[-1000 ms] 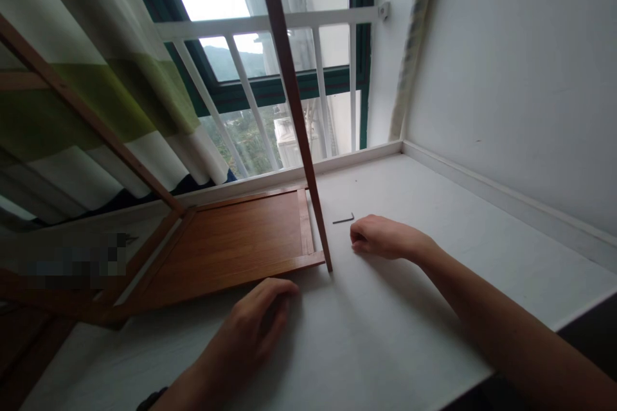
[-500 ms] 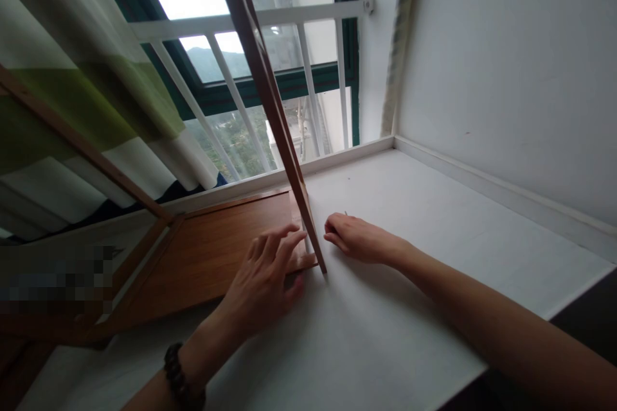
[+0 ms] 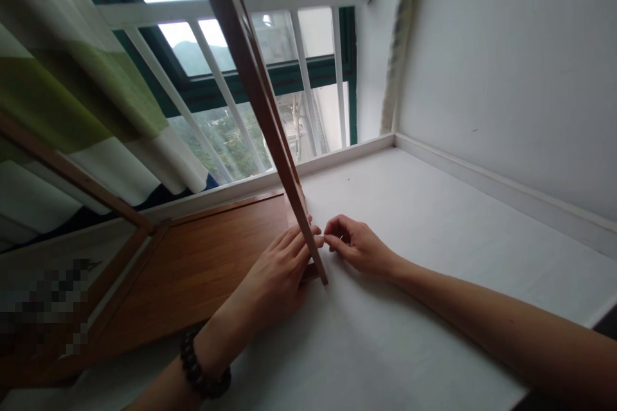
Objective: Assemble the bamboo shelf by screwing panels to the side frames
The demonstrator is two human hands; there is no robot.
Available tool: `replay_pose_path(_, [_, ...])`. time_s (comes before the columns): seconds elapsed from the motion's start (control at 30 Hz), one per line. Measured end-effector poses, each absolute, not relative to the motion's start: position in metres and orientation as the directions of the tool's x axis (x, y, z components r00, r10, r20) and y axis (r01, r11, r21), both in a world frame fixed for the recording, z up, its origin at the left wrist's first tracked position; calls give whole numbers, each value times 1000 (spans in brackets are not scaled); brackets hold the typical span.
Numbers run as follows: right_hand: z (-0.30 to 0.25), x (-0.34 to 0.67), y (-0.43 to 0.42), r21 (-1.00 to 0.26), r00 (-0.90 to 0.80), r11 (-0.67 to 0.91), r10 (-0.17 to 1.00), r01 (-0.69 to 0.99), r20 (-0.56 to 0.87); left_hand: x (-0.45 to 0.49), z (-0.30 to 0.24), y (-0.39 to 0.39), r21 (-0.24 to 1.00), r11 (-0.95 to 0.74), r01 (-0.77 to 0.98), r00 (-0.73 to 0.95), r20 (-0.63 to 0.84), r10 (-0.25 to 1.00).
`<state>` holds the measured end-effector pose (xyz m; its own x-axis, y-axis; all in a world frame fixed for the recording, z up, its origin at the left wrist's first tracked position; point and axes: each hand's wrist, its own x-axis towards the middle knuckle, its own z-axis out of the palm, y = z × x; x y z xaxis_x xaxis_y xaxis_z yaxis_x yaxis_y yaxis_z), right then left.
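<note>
A brown wooden frame (image 3: 270, 109) stands tilted on the white surface, its long upright post running down between my hands. My left hand (image 3: 284, 263), a dark bead bracelet on its wrist, is closed at the post's lower end. Its fingers pass behind the post and their tips show on the right side; the thumb is hidden. Close to those fingertips, my right hand (image 3: 357, 247) is shut in a pinch with thumb and forefinger. Something small and pale seems to be between them, too small to name. A flat wooden panel (image 3: 216, 250) joins the frame on the left.
The white surface (image 3: 434, 231) meets a raised ledge along the wall (image 3: 506, 64) and window. White railing bars (image 3: 299, 0) cross the window at the back. A striped curtain (image 3: 96, 96) hangs at left, behind another wooden bar (image 3: 72, 170) of the frame.
My left hand has moved right, its spread fingers closing in behind the post. My right hand has turned, so its pinch now shows beside the left fingertips. The view has shifted slightly.
</note>
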<state>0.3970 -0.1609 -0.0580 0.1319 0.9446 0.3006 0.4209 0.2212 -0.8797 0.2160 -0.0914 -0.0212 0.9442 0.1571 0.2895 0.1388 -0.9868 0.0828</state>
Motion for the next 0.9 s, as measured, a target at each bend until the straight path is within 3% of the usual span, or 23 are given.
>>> replay_pose_path(0.13, [-64, 403, -160, -977, 125, 168, 975, 133, 185, 217, -21, -92, 77, -985, 155, 948, 269, 170])
replay_pose_path(0.3, [-55, 422, -160, -994, -198, 58, 977, -97, 77, 218, -20, -93, 30, -979, 204, 943, 264, 204])
replay_pose_path(0.5, [-52, 429, -159, -1000, -422, 6, 906, 16, -1, 219, -19, -95, -7, -978, 211, 939, 280, 200])
replay_pose_path(0.9, [-51, 424, -163, -996, -416, 64, 909, 68, 30, 219, -20, -95, -12, -982, 187, 939, 296, 175])
